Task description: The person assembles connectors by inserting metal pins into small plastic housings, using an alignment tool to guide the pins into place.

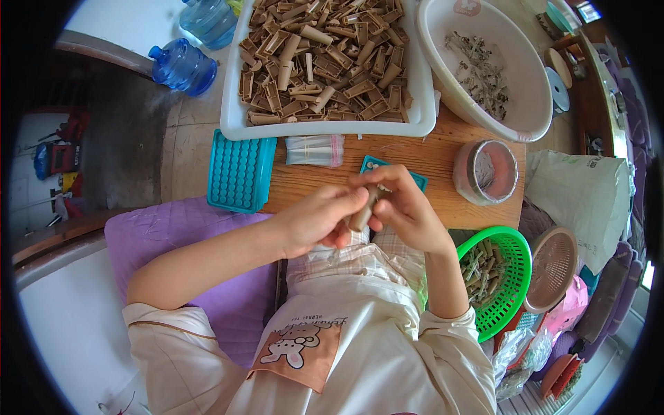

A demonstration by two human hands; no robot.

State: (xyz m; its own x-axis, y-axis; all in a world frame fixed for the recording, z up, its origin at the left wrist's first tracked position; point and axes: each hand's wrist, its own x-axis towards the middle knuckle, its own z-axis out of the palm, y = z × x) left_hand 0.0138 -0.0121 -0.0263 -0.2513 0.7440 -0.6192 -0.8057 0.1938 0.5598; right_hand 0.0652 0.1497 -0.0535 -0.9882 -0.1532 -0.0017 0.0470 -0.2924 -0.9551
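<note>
Between my two hands, above my lap at the table's near edge, is a small brown tube-shaped plastic piece [362, 217]. My left hand [324, 216] is closed around its lower part, thumb on top. My right hand [409, 211] has its fingers curled at the upper end of the same piece, where a bit of something pale shows, too small to name. Just beyond my hands lies a small teal tray [419, 181], partly hidden by my right hand. A large white bin [332, 127] at the back holds many similar brown pieces.
On the table [304, 181] are a teal tray with rows of round pockets [237, 173], clear plastic bags [308, 150] and a round clear container [495, 172]. A white basin [535, 114] holds small scraps. A green basket [517, 277] of brown pieces stands at my right.
</note>
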